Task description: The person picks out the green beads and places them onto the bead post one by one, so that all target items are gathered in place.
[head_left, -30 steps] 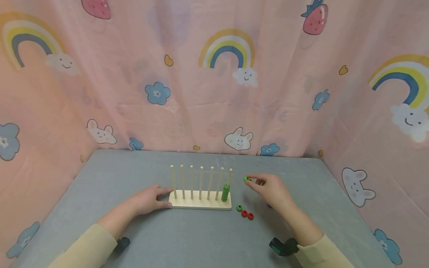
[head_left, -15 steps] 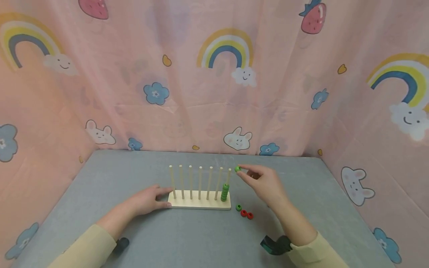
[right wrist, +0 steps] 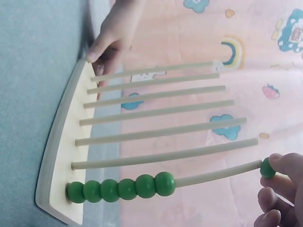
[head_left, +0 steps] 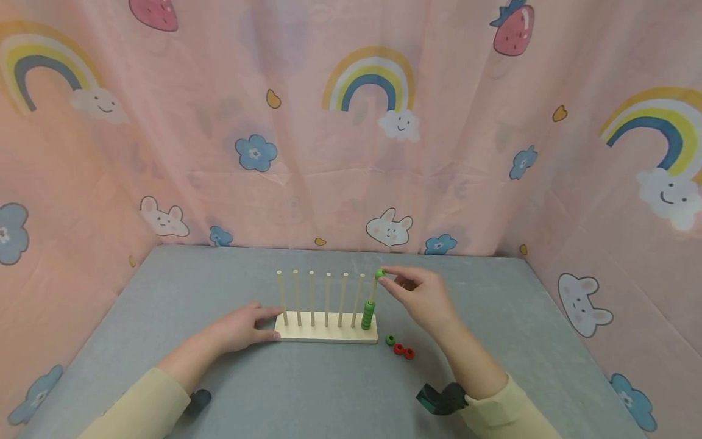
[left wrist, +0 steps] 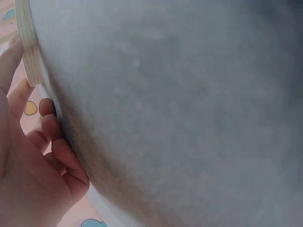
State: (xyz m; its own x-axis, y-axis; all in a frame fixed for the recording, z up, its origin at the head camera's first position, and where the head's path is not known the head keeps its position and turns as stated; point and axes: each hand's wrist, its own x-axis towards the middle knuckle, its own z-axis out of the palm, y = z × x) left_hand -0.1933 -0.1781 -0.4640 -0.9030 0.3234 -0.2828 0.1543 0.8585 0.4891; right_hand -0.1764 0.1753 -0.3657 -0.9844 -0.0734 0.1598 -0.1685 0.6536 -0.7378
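Note:
A pale wooden peg board (head_left: 326, 332) with a row of upright pegs stands on the table. My left hand (head_left: 241, 329) holds its left end between thumb and index finger; in the left wrist view the other fingers are curled beside the wood (left wrist: 31, 56). Several green beads (right wrist: 127, 189) are stacked on the rightmost peg (right wrist: 218, 175), whose upper part is bare. Between thumb and index finger, my right hand (head_left: 425, 299) pinches another green bead (head_left: 379, 274), right at that peg's tip. The other pegs carry no beads.
A loose green bead (head_left: 390, 339) and two red beads, one (head_left: 398, 349) beside the other (head_left: 409, 353), lie on the grey table (head_left: 329, 390) right of the board. A pink patterned curtain (head_left: 307, 201) surrounds the back and sides.
My right hand has moved left and up with the green bead, from right of the board to the tip of the rightmost peg. My left hand keeps its place on the board.

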